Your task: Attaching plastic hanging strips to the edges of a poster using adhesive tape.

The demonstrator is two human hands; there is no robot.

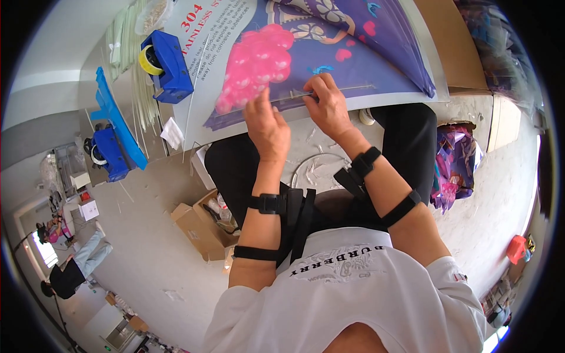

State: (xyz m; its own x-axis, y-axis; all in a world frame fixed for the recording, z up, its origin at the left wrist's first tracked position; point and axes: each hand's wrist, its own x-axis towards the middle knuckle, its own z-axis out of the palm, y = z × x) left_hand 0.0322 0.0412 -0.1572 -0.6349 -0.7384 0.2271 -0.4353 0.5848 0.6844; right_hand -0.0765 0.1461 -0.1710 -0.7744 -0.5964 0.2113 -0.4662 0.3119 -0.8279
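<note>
Purple printed sheets (pixel 376 65) with pink balloons and hearts lie stacked on the table before me, their near edge toward my lap. Along that edge runs a thin pale stick (pixel 352 89). My right hand (pixel 329 109) has its thumb and fingers pinched together on the stick. To its left, my left hand (pixel 268 128) rests at the sheets' near edge, fingers bent and closed; whatever is between its fingertips is hidden. A small blue piece (pixel 321 69) shows on the sheet just beyond my right hand.
A blue tape dispenser (pixel 170 67) stands at the table's left, with another blue dispenser (pixel 112 153) beyond it. Bundles of pale thin strips (pixel 144 97) hang near them. An open carton (pixel 197 232) sits on the floor, and a box of purple wrappings (pixel 453 162) is at right.
</note>
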